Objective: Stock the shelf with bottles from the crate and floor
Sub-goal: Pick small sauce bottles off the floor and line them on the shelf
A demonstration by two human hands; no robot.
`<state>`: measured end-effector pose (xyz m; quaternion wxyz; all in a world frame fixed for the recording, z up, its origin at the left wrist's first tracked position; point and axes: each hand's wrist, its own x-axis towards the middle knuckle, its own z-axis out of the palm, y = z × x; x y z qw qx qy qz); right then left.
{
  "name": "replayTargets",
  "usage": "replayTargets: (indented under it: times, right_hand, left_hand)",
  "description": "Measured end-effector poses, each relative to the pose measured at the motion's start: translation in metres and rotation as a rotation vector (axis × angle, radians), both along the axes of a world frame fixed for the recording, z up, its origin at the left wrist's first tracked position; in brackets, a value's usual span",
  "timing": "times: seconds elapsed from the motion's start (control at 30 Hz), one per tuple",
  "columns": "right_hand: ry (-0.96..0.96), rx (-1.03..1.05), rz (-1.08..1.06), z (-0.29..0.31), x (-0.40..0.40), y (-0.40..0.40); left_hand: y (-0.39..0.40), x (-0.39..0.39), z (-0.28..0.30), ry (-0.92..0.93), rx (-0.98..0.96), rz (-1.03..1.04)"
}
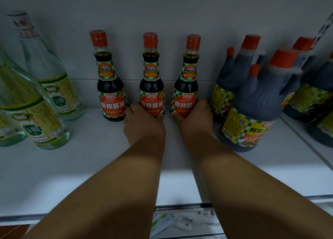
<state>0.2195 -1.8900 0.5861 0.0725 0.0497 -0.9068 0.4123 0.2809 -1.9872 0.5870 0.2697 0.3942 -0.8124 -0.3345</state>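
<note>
Two soy sauce bottles being seated at the back of the shelf.

Left to right: four clear vinegar bottles; three soy sauce bottles, first unattended, left hand curled around the middle bottle, right hand around the third bottle, apparently aligning labels forward; at least four dark jugs.

Two bare forearms, long and slender, widening toward the elbows at the bottom edge. No sleeves, cuffs or gloves anywhere along them. Left hand and right hand both bare too. Wrists plain, smooth, unmarked. Knuckles softly rounded, fingers mostly out of sight. Picture slightly blurred, so finer detail lost.
</note>
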Motion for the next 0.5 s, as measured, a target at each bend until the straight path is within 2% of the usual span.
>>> replayTargets:
  times: [0.5]
  right_hand:
    - [-0.007,0.029,-0.009,0.0005,-0.0001,-0.0011]
  left_hand:
    - [-0.0010,-0.0021,-0.0026,-0.014,-0.005,0.014]
